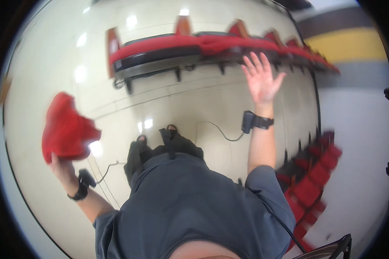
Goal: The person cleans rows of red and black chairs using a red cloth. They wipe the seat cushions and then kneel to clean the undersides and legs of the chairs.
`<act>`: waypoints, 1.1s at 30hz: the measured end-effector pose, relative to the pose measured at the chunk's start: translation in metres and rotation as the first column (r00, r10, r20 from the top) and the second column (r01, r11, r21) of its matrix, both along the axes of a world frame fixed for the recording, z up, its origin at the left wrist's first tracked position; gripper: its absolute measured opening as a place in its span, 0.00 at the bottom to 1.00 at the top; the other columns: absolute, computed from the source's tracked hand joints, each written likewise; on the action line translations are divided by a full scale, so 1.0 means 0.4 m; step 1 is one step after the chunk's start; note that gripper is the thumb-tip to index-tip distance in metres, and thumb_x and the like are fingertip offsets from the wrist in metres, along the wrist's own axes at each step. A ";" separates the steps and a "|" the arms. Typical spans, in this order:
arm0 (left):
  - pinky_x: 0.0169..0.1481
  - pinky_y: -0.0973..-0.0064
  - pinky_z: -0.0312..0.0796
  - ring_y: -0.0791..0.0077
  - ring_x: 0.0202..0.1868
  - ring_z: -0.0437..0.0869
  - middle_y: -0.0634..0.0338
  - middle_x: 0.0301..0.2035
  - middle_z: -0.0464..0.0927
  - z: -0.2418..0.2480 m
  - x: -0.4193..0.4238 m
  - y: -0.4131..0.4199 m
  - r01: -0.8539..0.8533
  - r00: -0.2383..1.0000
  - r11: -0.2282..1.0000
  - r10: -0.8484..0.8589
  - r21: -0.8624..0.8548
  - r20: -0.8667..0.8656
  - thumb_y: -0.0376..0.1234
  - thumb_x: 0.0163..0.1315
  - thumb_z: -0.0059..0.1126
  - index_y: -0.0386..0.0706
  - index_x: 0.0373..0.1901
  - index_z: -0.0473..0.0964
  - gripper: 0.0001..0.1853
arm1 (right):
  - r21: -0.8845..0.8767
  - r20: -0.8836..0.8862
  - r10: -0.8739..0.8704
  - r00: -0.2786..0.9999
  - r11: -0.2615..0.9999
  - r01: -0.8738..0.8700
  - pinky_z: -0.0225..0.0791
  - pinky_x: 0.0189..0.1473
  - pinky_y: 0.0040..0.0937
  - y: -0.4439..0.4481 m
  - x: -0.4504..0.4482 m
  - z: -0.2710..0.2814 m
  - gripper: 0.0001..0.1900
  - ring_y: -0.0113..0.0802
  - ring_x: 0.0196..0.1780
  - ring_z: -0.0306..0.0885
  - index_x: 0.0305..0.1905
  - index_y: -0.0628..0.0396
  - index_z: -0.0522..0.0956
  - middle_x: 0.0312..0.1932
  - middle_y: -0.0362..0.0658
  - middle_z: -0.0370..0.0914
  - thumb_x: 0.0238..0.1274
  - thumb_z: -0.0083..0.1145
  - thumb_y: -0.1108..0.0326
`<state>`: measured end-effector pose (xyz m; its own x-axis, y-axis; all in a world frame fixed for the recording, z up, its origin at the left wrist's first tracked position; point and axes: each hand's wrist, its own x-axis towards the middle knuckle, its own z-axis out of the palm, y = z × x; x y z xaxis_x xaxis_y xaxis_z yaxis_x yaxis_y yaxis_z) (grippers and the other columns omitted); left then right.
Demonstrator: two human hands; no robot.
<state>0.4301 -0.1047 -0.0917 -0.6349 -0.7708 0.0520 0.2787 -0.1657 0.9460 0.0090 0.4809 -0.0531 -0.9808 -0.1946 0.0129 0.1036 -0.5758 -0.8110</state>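
Note:
A red cloth (66, 129), blurred and bunched up, is held out at the left by my left hand (61, 166), whose fingers close on its lower edge. Out in front at the right, my right hand (261, 81) is raised with the fingers spread and the palm showing, holding nothing. Behind it in the view runs a row of red cushioned seats (159, 45) with wooden armrests; the hand does not appear to grip them. Each wrist wears a black strapped device with a cable.
Another row of red seats (311, 187) stands at the lower right beside the pale wall (353, 129). Glossy tiled floor (116, 106) lies around my feet. A thin cable hangs from each wrist device. Glasses (337, 247) show at the bottom right.

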 end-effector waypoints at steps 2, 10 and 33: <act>0.81 0.48 0.63 0.50 0.75 0.73 0.43 0.74 0.72 0.001 0.004 0.013 -0.013 1.000 0.999 0.013 0.034 -0.013 0.41 0.81 0.55 0.28 0.77 0.65 0.32 | -0.239 -0.024 0.062 0.998 0.969 -0.066 0.60 0.80 0.61 0.048 0.094 0.057 0.55 0.64 0.83 0.63 0.80 0.55 0.68 0.83 0.60 0.64 0.73 0.23 0.16; 0.80 0.44 0.65 0.45 0.76 0.72 0.42 0.76 0.68 0.095 -0.232 0.070 0.551 0.831 0.833 -0.553 -0.054 -0.055 0.43 0.83 0.51 0.27 0.79 0.62 0.33 | -0.714 -0.166 -0.185 0.969 0.700 0.011 0.58 0.80 0.58 0.255 0.676 0.252 0.52 0.52 0.83 0.65 0.78 0.50 0.69 0.84 0.53 0.65 0.74 0.21 0.17; 0.74 0.48 0.73 0.49 0.72 0.77 0.44 0.72 0.73 -0.024 -0.481 0.668 0.954 0.300 0.299 -0.952 0.013 -0.060 0.40 0.81 0.55 0.29 0.77 0.66 0.31 | -0.623 -0.539 -0.637 0.550 0.742 0.249 0.63 0.71 0.53 0.393 1.159 0.376 0.45 0.42 0.76 0.75 0.81 0.45 0.68 0.84 0.44 0.67 0.79 0.27 0.23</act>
<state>0.2377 0.1626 -0.1012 -0.9253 0.3707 0.0801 -0.0694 -0.3733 0.9251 0.4724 0.6382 0.0974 -0.5780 0.4836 0.6573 -0.7325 -0.6625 -0.1567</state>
